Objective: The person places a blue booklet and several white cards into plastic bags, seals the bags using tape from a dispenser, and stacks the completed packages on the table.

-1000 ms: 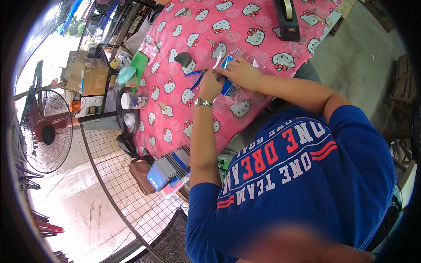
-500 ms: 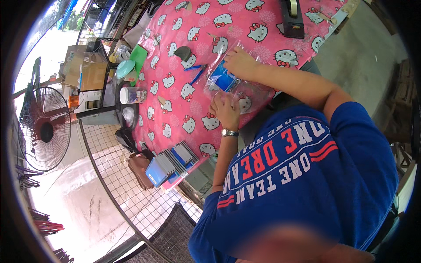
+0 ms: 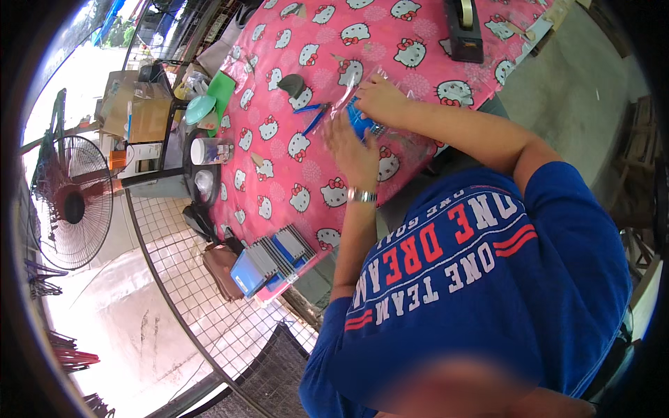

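A small blue spiral notebook (image 3: 359, 124) lies in a clear plastic bag (image 3: 380, 143) on the pink table. My left hand (image 3: 350, 148) lies flat over the near left part of the bag, fingers stretched out and covering part of the notebook. At the far right side of the notebook, my right hand (image 3: 383, 102) has its fingers bent down and closed on the plastic; its fingertips are partly hidden. Just left of the bag rest blue-handled pliers or cutters (image 3: 315, 117), touched by neither hand.
A row of blue spiral notebooks (image 3: 268, 261) stands at the table's left near edge. A black tape dispenser (image 3: 465, 35) sits at the far right. Beyond the pliers is a dark grey rounded piece (image 3: 291, 85). A white-lidded jar (image 3: 209, 151) and a fan (image 3: 73, 203) are on the left.
My left hand has moved forward from the near edge of the bag onto the notebook, its fingers straightening and covering more of it. The right hand has stayed nearly in place.
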`<state>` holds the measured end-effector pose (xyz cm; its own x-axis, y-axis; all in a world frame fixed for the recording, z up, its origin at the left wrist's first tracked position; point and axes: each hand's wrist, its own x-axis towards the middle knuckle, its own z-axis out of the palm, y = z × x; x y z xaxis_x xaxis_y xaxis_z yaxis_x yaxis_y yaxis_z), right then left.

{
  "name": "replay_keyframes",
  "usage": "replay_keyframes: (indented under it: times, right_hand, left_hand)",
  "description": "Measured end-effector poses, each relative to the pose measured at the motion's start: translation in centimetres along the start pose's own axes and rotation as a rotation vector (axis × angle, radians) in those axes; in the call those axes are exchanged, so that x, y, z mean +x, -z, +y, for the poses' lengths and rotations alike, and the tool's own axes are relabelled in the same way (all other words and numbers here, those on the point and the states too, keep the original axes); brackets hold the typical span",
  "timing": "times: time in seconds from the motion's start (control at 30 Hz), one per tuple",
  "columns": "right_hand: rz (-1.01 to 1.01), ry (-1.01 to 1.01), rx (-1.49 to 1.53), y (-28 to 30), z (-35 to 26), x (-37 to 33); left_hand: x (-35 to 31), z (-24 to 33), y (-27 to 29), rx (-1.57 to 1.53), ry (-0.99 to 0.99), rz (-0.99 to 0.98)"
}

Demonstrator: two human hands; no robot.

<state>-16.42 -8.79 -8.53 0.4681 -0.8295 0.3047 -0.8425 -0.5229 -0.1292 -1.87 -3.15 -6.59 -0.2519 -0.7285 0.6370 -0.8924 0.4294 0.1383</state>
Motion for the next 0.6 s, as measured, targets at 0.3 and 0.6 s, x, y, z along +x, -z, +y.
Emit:
replay_keyframes:
  times: [0.3,0.6]
  right_hand:
    - [0.257,-0.07,0.045,1.0,1.9,-1.8]
    - [0.605,-0.61,0.546,1.0,8.5,-5.8]
  left_hand:
    - [0.9,-2.0,-4.6,-0.089,0.032,-0.325]
    - [1.7,-3.1,-4.6,-0.122,0.112,-0.393]
